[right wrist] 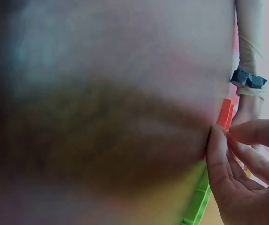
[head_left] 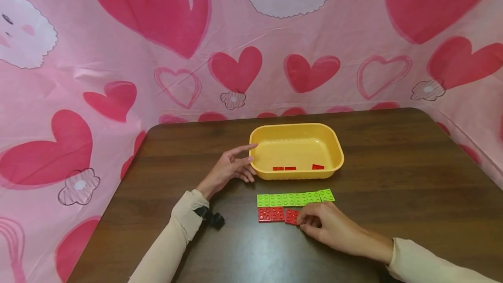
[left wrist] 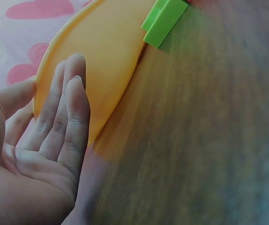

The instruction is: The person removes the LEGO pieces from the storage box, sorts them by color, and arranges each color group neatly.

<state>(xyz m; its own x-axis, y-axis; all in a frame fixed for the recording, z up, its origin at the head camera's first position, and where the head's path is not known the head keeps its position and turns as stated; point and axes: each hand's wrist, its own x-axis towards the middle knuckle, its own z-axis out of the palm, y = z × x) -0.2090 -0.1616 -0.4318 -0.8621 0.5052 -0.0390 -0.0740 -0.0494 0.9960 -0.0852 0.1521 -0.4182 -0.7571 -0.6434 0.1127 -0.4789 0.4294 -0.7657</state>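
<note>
My right hand (head_left: pixel 330 226) pinches a red brick (head_left: pixel 291 216) between thumb and finger on the table. This brick lies just right of two red bricks (head_left: pixel 271 214) placed side by side, with a small gap between. Directly behind them runs a row of several green bricks (head_left: pixel 288 199), its right end slightly askew. My left hand (head_left: pixel 232 167) touches the left rim of a yellow bin (head_left: pixel 294 175), fingers fairly straight. In the left wrist view, the fingers (left wrist: pixel 73 101) lie along the bin's outer wall. The right wrist view shows red brick edges (right wrist: pixel 225 114) at my fingertips.
Inside the bin, a few red bricks (head_left: pixel 290 168) lie by the near wall, partly hidden by it. The dark wooden table (head_left: pixel 177 152) ends at the back against a pink heart-patterned cloth (head_left: pixel 275 34). A black strap device (head_left: pixel 210 217) sits on my left wrist.
</note>
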